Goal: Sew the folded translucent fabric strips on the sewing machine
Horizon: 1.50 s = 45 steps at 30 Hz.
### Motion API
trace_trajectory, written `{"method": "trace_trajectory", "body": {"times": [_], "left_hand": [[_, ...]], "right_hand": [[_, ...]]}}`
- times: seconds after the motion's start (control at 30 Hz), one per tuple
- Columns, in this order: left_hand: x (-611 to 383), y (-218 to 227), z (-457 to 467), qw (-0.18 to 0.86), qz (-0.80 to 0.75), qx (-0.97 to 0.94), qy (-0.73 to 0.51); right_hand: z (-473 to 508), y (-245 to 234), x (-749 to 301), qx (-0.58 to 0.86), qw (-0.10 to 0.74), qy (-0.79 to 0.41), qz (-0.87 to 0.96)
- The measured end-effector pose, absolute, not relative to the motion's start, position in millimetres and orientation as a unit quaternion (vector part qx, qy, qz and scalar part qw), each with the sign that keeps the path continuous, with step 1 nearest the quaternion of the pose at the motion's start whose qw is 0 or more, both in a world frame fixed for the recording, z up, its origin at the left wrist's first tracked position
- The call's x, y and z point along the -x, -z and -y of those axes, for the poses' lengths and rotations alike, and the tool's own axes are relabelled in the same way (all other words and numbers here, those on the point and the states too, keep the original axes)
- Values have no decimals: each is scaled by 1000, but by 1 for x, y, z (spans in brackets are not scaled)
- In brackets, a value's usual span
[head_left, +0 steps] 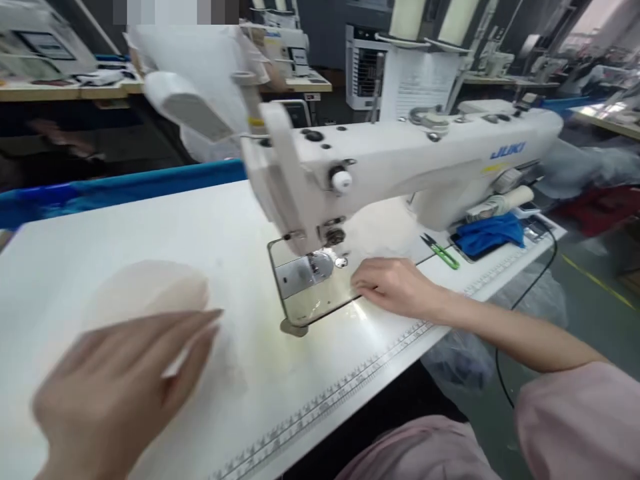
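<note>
At the left, my left hand (125, 380) is smeared by motion over the white table. Its fingers stretch to the right, with a gap between thumb and index finger. Just beyond them is a pale, rounded, thin piece of fabric (150, 283), partly covered by the hand. My right hand (387, 283) is closed, fingertips pinched together at the right edge of the metal needle plate (313, 303). Whatever may be between those fingertips is too small to make out. Above the plate stands the white sewing machine (400, 150), its needle area blurred.
Green thread snips (440, 251) lie right of the machine's needle area, near a blue cloth (490, 235) and a thread cone (517, 197). A ruler strip (350, 383) runs along the front table edge (400, 363). Another person (195, 67) sits beyond the table.
</note>
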State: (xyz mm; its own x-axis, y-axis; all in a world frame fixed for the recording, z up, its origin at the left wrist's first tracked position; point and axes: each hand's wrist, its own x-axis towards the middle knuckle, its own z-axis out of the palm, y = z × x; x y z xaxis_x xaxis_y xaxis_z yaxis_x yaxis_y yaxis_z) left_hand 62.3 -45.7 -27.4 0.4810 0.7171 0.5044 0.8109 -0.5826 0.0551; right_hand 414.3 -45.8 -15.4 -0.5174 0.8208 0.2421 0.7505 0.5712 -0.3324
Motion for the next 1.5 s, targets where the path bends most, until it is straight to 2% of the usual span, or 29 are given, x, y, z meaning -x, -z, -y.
{"method": "trace_trajectory", "body": {"times": [0.1, 0.2, 0.37, 0.57, 0.77, 1.0, 1.07, 1.17, 1.23, 1.3, 1.4, 1.5], "left_hand": [[-127, 31, 51, 142, 289, 909, 266], [-192, 31, 42, 122, 222, 930, 265], [-260, 38, 22, 70, 237, 942, 228], [-275, 42, 19, 66, 258, 937, 227], [-285, 39, 13, 76, 285, 933, 205], [-317, 43, -6, 70, 357, 926, 96], [-319, 45, -7, 67, 362, 925, 97], [-319, 46, -7, 63, 365, 923, 105], [-319, 46, -6, 60, 366, 922, 114], [-316, 44, -3, 57, 368, 920, 122], [-301, 38, 7, 71, 354, 919, 158], [-272, 26, 30, 73, 327, 911, 239]], "right_hand": [[37, 15, -469, 543, 180, -25, 820], [24, 13, -500, 584, 154, -30, 797], [0, 10, -494, 531, 143, -11, 836], [-26, 10, -473, 497, 87, 43, 862], [-33, 8, -479, 572, 198, 19, 795], [-17, 11, -492, 522, 262, 46, 810], [-7, 4, -498, 505, 296, 7, 810], [16, -13, -505, 488, 367, -160, 776], [35, -24, -506, 487, 299, -342, 746], [55, -29, -502, 471, 229, -448, 724], [79, -23, -488, 471, 250, -404, 744], [92, -10, -467, 462, 348, -319, 751]]}}
